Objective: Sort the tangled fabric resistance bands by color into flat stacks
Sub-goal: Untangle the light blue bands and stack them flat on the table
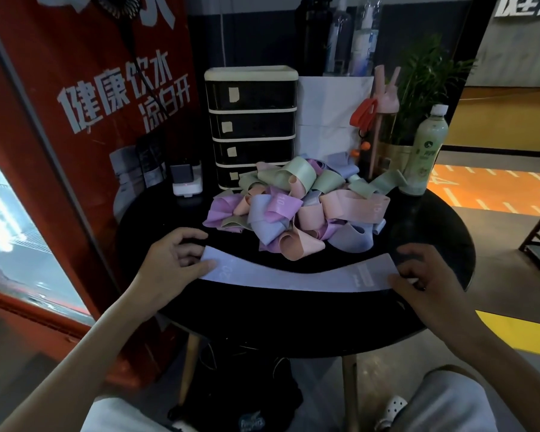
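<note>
Left hand (181, 260) and right hand (418, 272) pinch ends of blue band (293, 275), stretched flat on near table (293, 322); tangled pile (293, 207) just behind; first stack apparently starting; next move likely calls for freeing another band

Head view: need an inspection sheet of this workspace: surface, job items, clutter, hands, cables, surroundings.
Surface: round black table on wooden legs.
Job's things: lavender band stretched flat across the front; tangled pile of green, pink, purple and blue bands behind it; no stacks yet.
Clutter: drawer unit, white device, green bottle, potted plant at the back.
Grippers: left hand and right hand each pinch one end of the lavender band.
Cables: dark cord hanging down the red cabinet.
Surroundings: red cabinet left, orange floor right.
</note>
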Motion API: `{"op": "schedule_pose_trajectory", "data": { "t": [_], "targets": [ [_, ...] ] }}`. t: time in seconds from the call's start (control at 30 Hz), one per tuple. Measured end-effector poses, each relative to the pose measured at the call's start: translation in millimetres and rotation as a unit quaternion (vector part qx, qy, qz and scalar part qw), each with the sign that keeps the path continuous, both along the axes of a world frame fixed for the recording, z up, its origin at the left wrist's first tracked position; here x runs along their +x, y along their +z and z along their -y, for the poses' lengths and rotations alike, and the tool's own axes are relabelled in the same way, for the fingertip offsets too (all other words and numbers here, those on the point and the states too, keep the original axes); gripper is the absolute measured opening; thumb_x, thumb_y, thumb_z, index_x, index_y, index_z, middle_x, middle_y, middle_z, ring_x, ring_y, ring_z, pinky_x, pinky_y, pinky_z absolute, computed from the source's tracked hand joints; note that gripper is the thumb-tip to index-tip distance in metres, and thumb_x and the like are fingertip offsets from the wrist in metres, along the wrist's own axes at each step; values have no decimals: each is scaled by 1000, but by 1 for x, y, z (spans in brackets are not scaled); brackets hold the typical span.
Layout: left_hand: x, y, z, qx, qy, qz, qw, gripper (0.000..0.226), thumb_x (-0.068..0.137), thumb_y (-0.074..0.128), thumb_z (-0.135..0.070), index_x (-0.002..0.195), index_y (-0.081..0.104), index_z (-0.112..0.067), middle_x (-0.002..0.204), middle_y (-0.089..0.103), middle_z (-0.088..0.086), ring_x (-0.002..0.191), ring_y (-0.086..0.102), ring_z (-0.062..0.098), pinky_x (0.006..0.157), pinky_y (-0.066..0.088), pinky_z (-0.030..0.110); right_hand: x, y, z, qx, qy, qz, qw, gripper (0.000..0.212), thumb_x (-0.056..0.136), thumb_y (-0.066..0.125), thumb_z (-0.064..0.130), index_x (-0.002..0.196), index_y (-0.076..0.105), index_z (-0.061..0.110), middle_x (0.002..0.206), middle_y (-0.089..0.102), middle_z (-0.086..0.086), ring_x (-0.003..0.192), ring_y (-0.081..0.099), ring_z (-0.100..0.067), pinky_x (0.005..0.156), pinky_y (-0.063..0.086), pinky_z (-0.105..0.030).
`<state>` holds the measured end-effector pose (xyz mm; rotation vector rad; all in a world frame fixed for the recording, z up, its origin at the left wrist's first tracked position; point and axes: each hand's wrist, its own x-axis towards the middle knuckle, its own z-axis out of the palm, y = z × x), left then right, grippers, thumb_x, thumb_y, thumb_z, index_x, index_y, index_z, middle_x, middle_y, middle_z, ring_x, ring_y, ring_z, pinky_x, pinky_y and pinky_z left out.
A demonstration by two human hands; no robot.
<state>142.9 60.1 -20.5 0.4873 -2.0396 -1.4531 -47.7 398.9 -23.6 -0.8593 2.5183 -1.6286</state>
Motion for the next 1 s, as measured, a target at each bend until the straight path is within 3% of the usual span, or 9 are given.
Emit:
{"op": "schedule_pose_trajectory", "data": {
  "t": [0.13,0.23,0.33,0.43,0.5,0.63,0.77,0.87,1.0],
  "targets": [
    [8,-12,-6,-102,-9,49,994,35,77,81,-1,85,70,-32,97,69,0,69,60,10,70,52,22,1,-10,-10,35,3,-74,997,34,85,66,-2,104,58,26,68,61,-5,68,59,-20,60,44,-31],
    [8,-20,-14,-211,-7,67,975,34,78,79,1,75,71,-32,102,62,-12,64,52,3,67,42,10,-1,-18,-13,94,-26,-120,988,28,83,68,1,93,65,26,72,62,2,74,57,-18,70,50,-40],
    [7,-25,-16,-270,-4,81,960,28,81,77,-2,78,73,-30,105,55,-17,79,55,3,75,37,5,1,-22,-16,148,-38,-150,977,27,81,69,11,85,63,37,75,62,12,82,56,-18,82,48,-51],
    [10,-28,-12,-314,0,90,945,16,83,76,-19,79,72,-34,115,45,-20,99,46,-2,91,32,12,1,-20,-19,177,-38,-146,973,29,81,67,23,79,55,49,85,61,11,90,52,-17,90,42,-52],
    [10,-25,-11,-353,1,109,929,7,80,65,-35,79,71,-35,111,47,-16,96,38,-1,92,33,21,-2,-19,-20,193,-25,-141,971,17,80,60,37,77,54,52,86,59,14,89,52,-16,87,44,-52],
    [-3,-8,-27,-455,3,126,881,33,78,44,-48,84,72,-31,107,53,-13,101,40,9,82,31,36,-9,-13,-19,233,-6,-137,963,9,78,56,45,78,54,54,85,56,18,86,55,-11,81,49,-48],
    [-35,5,-71,-446,-82,84,887,36,83,45,-52,90,72,-28,99,59,-16,96,52,10,78,37,32,-17,10,4,173,-1,-148,974,20,81,73,30,87,59,43,91,54,11,87,56,-15,81,50,-46],
    [-56,2,-92,-378,-150,71,911,32,84,56,-52,89,72,-25,93,59,-17,91,55,2,80,46,29,-32,22,27,170,7,-165,971,25,83,72,29,105,60,35,103,51,7,98,53,-20,89,48,-51],
    [-66,-10,-100,-335,-178,83,921,15,83,68,-47,76,62,-35,88,56,-17,83,59,4,72,52,32,-54,24,48,176,14,-177,968,30,84,72,26,113,62,28,111,48,0,104,48,-25,89,47,-51]
  ]
}}
